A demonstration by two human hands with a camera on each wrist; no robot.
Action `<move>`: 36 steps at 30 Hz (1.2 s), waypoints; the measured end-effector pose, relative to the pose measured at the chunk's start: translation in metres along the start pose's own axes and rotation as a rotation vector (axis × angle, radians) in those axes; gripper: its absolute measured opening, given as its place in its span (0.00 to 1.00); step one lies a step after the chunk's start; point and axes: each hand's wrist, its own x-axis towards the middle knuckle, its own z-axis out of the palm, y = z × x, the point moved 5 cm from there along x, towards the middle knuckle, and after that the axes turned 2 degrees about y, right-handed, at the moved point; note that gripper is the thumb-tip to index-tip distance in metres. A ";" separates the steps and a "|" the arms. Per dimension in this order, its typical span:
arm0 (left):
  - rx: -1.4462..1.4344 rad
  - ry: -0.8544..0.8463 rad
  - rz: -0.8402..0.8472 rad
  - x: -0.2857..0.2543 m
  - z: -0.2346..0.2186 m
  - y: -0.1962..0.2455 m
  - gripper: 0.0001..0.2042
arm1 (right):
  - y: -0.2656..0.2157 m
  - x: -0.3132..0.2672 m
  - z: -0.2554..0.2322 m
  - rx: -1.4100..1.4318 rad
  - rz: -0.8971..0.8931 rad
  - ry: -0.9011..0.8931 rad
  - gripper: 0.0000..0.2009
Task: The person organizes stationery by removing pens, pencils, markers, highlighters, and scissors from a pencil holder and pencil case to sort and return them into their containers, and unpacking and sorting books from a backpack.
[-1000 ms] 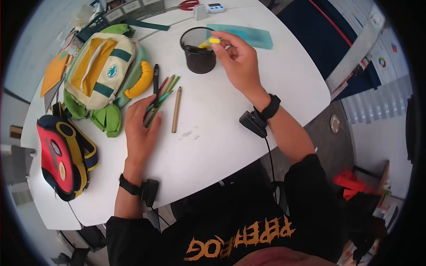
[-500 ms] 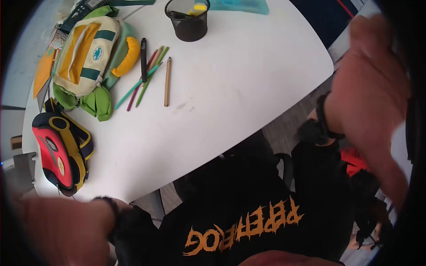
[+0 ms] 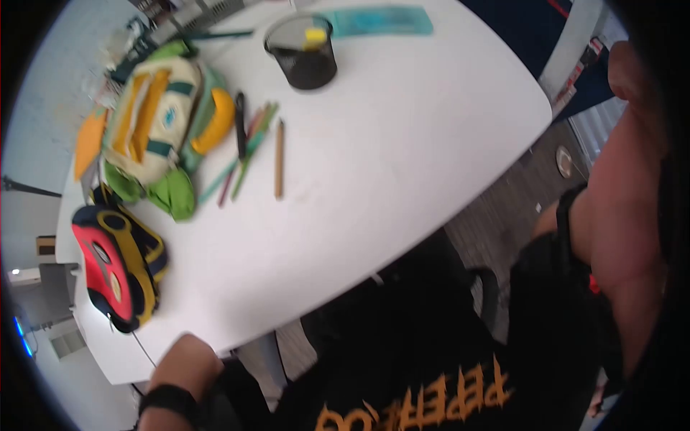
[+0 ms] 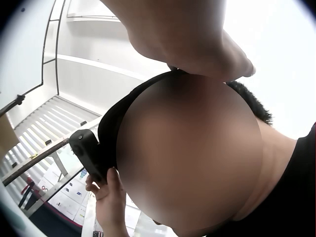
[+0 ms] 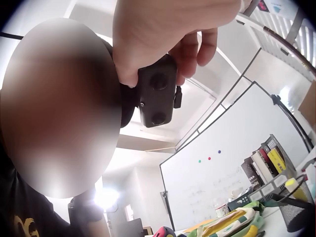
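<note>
In the right wrist view my right hand [image 5: 173,34] holds a black camera box [image 5: 158,94] on the head strap, thumb on one side and fingers on the other. The left wrist view shows the same box [image 4: 86,153] with that hand [image 4: 108,200] at its lower end. My left hand [image 4: 192,39] rests against the head by the black strap [image 4: 116,111], its fingers mostly hidden. On the table, a black mesh cup [image 3: 309,68] contains a yellow-ended item [image 3: 315,36]. Left of a separate brown pencil [image 3: 279,161], coloured pencils [image 3: 244,169] and a black pen [image 3: 240,126] lie overlapping.
A cream and green backpack [image 3: 154,122] and a red and navy bag [image 3: 115,266] occupy the white table's [image 3: 374,165] left side. Behind the cup lies a teal pouch [image 3: 381,21]. Books [image 5: 264,165] stand in a rack in the right wrist view.
Both hands have left the table and risen to the head. The yellow item my right hand held at the cup is now inside it. The left hand has come off the pencils.
</note>
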 end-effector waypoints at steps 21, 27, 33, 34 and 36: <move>-0.304 0.083 -0.078 0.020 -0.011 0.004 0.28 | -0.009 -0.006 0.030 0.267 -0.066 -0.033 0.38; -0.320 0.135 -0.179 0.026 -0.012 0.023 0.27 | -0.013 -0.001 0.030 0.380 -0.046 -0.130 0.41; -0.386 0.236 -0.087 0.029 -0.009 0.029 0.26 | -0.018 0.037 0.025 0.455 -0.212 -0.161 0.44; -0.401 0.240 -0.066 0.032 -0.011 0.031 0.26 | -0.013 0.037 0.025 0.493 -0.143 -0.132 0.46; -0.509 0.193 -0.207 0.030 -0.009 0.023 0.25 | -0.006 0.029 0.029 0.373 -0.026 -0.174 0.47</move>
